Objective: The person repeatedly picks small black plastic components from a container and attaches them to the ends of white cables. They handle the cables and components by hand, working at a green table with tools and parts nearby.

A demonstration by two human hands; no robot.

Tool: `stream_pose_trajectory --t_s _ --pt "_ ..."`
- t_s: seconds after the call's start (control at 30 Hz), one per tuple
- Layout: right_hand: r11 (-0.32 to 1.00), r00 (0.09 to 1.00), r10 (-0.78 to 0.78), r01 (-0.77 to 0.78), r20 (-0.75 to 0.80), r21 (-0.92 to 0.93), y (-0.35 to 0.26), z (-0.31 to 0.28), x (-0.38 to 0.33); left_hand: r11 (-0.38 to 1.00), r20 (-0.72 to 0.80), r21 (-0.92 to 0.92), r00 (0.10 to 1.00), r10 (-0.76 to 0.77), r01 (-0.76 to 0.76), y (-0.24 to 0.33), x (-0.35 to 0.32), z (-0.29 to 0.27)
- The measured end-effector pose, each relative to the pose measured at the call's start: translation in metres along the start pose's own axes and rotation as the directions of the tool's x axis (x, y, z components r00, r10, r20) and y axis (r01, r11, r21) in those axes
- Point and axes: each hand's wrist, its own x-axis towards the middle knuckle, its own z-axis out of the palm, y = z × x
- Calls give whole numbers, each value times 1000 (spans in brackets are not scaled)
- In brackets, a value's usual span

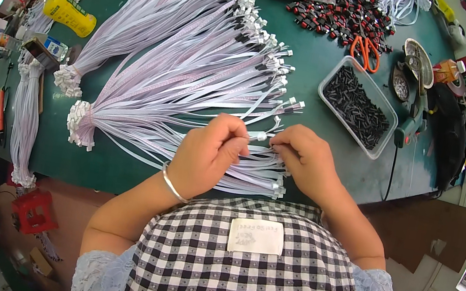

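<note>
My left hand (210, 153) is closed in a pinch near the ends of white flat cables (158, 110), with a cable between thumb and fingers. Close beside it, my right hand (308, 159) pinches with thumb and forefinger at the cable ends; what lies between its fingertips is too small to make out. The cables fan out from a gathered bundle end with white connectors (80, 122) on the left. Several cable ends carry black sleeves (246, 37). To the right stands a clear plastic tub (325, 87) full of short black tubes (355, 105).
Beyond the tub lie orange-handled scissors (366, 54) and a pile of black and red parts (342, 18). A hot-air tool (408, 130) with a cord rests at right. A second cable bundle (143, 17), a yellow bottle (69, 14) and a red stool (34, 211) are at left.
</note>
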Motion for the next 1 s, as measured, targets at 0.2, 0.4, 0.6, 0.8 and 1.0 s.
stream_pose_trajectory --t_s 0.2,0.4,0.6,0.8,1.0 --pt "951 994 107 -97 -18 293 -6 -12 9 951 92 -173 966 -242 255 -7 11 2" --pt "858 969 246 -231 30 459 -13 -2 14 918 188 -233 941 -283 322 -10 11 -1" --pt "888 982 187 -174 11 425 -8 7 9 930 131 -232 956 -261 285 -9 10 2" --pt "829 952 304 -287 43 481 -12 7 7 951 156 -172 960 -233 259 -8 11 1" --pt "862 966 258 -236 13 450 -10 9 8 961 141 -163 969 -201 223 -8 9 2"
